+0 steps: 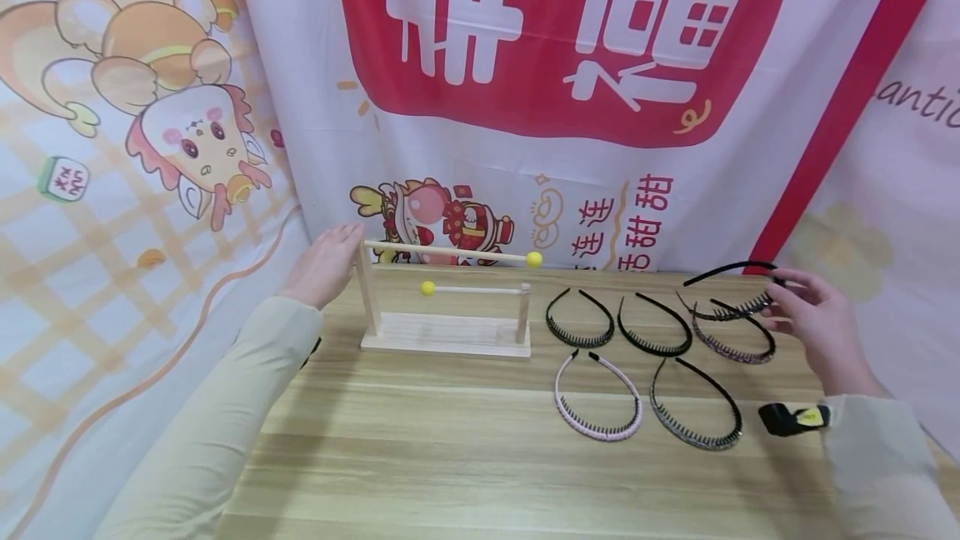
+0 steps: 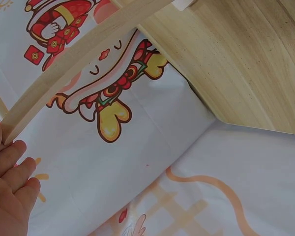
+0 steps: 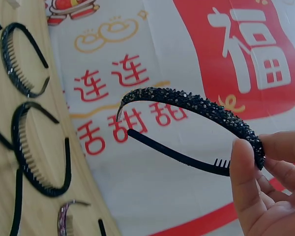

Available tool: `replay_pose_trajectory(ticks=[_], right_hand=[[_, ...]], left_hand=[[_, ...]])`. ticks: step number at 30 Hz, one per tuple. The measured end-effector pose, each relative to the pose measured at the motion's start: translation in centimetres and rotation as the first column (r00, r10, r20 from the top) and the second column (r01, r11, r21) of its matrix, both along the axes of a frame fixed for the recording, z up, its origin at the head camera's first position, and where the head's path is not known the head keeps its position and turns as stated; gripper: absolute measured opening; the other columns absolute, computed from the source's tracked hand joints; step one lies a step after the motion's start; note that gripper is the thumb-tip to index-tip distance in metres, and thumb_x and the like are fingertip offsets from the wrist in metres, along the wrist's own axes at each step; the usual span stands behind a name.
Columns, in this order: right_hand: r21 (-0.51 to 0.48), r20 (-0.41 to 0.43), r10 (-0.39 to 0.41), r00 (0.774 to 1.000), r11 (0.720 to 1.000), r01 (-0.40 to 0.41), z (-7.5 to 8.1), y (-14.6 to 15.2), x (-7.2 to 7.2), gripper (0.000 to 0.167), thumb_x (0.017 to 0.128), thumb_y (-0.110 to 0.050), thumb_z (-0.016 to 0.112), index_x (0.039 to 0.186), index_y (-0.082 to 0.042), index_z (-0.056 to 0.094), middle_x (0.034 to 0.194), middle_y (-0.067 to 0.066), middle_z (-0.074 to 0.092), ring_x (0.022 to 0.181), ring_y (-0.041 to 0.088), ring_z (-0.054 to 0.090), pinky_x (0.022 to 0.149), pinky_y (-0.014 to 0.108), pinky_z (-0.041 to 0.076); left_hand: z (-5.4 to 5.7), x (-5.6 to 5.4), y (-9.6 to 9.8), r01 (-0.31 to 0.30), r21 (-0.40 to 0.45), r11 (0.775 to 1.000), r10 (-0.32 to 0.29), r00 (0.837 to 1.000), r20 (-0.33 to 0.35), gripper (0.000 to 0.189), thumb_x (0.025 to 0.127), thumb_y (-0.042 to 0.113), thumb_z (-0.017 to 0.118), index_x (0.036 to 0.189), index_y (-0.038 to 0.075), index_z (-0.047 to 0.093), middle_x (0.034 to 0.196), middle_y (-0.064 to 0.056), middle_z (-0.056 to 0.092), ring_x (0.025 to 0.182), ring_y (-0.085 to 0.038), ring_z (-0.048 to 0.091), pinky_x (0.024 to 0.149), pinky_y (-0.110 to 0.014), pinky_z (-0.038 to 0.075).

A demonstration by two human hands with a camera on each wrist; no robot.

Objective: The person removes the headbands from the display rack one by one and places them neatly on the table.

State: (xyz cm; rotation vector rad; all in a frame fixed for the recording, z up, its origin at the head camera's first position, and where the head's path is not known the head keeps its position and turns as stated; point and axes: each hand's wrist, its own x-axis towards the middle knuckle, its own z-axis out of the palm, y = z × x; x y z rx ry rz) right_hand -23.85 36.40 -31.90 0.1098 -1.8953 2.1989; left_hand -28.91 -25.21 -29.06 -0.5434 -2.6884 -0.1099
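Observation:
My right hand (image 1: 821, 327) pinches a black headband (image 3: 187, 101) with a glittery, beaded outside and small comb teeth inside. It is held above the other headbands at the table's right, its ends pointing away from the hand in the right wrist view. My left hand (image 1: 322, 265) holds the top of the tall post of a wooden stand (image 1: 442, 338); the thumb and fingers lie about the post's end (image 2: 12, 130) in the left wrist view. Two horizontal rods tipped with yellow balls (image 1: 533, 259) reach out from the stand's posts. Neither rod carries a headband.
Beside the stand lie black headbands (image 1: 581, 343), a pink headband (image 1: 600, 433), a grey glittery headband (image 1: 697, 440) and a purplish headband (image 1: 735, 354). They rest on a wood-grain table (image 1: 450, 457). Printed cloth (image 1: 315, 40) hangs behind and at both sides.

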Motion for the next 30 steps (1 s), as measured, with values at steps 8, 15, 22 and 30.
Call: replay_pose_trajectory(ticks=[8,15,22,30], right_hand=[[-0.008,0.035,0.009,0.999,1.000,-0.009,-1.5,2.9,1.6,0.021,0.087,-0.005,0.062,0.102,-0.019,0.061,0.084,-0.005,0.064,0.064,0.015,0.064,0.056,0.026,0.057],[0.097,0.062,-0.033,0.998,0.995,0.027,-3.4,5.4,2.7,0.017,0.089,-0.009,0.061,0.099,-0.023,0.061,0.081,-0.005,0.062,0.063,0.013,0.062,0.055,0.024,0.056],[0.174,0.110,-0.029,0.994,0.985,0.009,-5.7,7.5,4.3,0.019,0.091,-0.009,0.058,0.096,-0.027,0.060,0.079,-0.006,0.061,0.063,0.013,0.062,0.054,0.024,0.056],[0.155,0.123,0.013,0.992,0.987,-0.032,-10.1,11.5,5.2,0.022,0.092,-0.008,0.056,0.098,-0.027,0.064,0.080,-0.002,0.063,0.064,0.017,0.064,0.054,0.030,0.057]], left_hand=[[0.0,0.0,0.1,0.008,-0.002,1.000,-0.008,1.000,-0.008,0.043,0.093,-0.003,0.044,0.133,-0.014,0.033,0.133,-0.032,0.038,0.125,-0.044,0.033,0.109,-0.049,0.019],[0.0,0.0,0.0,0.009,-0.006,1.000,-0.009,1.000,-0.016,0.043,0.092,-0.004,0.045,0.133,-0.014,0.034,0.133,-0.032,0.038,0.124,-0.044,0.034,0.109,-0.049,0.019],[-0.1,0.0,0.0,0.007,-0.009,1.000,-0.007,1.000,-0.011,0.044,0.092,-0.004,0.047,0.133,-0.014,0.034,0.132,-0.032,0.038,0.124,-0.044,0.034,0.109,-0.049,0.019],[0.1,0.2,0.0,-0.003,-0.004,1.000,0.003,1.000,0.012,0.046,0.091,-0.004,0.047,0.134,-0.014,0.032,0.134,-0.032,0.037,0.125,-0.044,0.032,0.109,-0.049,0.018]])
